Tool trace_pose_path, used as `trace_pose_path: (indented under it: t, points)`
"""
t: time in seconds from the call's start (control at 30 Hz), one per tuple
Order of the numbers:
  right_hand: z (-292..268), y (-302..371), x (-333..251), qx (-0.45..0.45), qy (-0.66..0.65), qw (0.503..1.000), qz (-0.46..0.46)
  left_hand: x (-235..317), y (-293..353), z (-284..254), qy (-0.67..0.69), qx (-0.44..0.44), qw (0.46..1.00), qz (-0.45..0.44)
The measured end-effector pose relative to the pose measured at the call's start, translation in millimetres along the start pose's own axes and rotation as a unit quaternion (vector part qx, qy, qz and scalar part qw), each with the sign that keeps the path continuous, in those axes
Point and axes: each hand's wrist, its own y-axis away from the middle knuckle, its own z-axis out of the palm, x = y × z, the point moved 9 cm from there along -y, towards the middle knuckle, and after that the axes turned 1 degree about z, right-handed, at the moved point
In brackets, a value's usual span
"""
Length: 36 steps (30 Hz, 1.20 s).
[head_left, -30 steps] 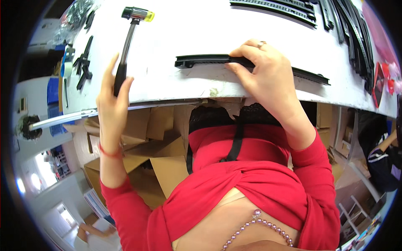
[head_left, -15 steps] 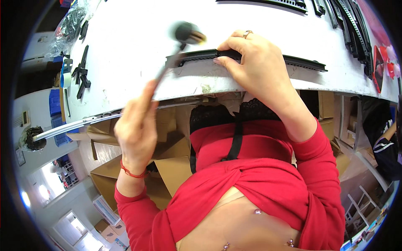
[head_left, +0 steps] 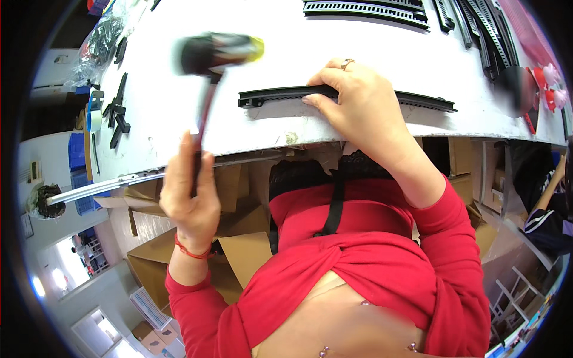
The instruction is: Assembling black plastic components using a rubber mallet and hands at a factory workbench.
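My left hand [head_left: 190, 194] is closed around the handle of a mallet [head_left: 210, 110]. The mallet's head, black at one end and yellow at the other, is blurred by motion and hangs over the white table, left of and farther than a long black slotted rail [head_left: 277, 94]. That rail lies crosswise near the table's front edge. My right hand [head_left: 370, 98], with a ring on one finger, grips the rail around its middle, thumb on the near side and fingers over the far side. The palm and fingers hide part of the rail.
More slotted rails [head_left: 364, 11] lie at the far side, and several [head_left: 486, 36] at the far right. A blurred dark round thing [head_left: 512, 90] is at the right. Small black parts [head_left: 117, 113] and a plastic bag [head_left: 98, 51] sit left. A cardboard box [head_left: 248, 253] stands below the table edge.
The mallet head has swung left, away from the rail's left end. My right hand still grips the rail. A blurred dark round thing has appeared at the right.
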Motion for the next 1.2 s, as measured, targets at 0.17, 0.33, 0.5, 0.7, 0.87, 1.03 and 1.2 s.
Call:
trace_pose_path:
  t: [0.17,0.33,0.5,0.7,0.87,1.03,1.2]
  points:
    - [7,11,9,-0.07,0.055,0.996,0.009,-3,-11,23,0.035,-0.07,0.997,0.018]
    - [-53,35,20,0.043,0.111,0.992,-0.041,-40,-12,-8,-0.014,-0.003,0.998,-0.06]
    - [-203,-11,100,0.256,0.233,0.935,0.072,-91,-21,24,-0.098,-0.023,0.993,-0.065]
    - [-285,-90,261,0.155,0.368,0.871,0.287,-101,-39,38,-0.129,0.005,0.99,-0.056]
    - [-189,-123,169,0.204,0.355,0.911,0.045,-104,-38,37,-0.155,0.004,0.985,-0.073]
    - [-53,-96,92,-0.023,0.159,0.987,-0.026,-112,-34,35,-0.124,0.002,0.988,-0.093]
    - [-42,-92,101,-0.058,0.17,0.983,0.048,-128,-37,34,-0.097,-0.01,0.989,-0.107]
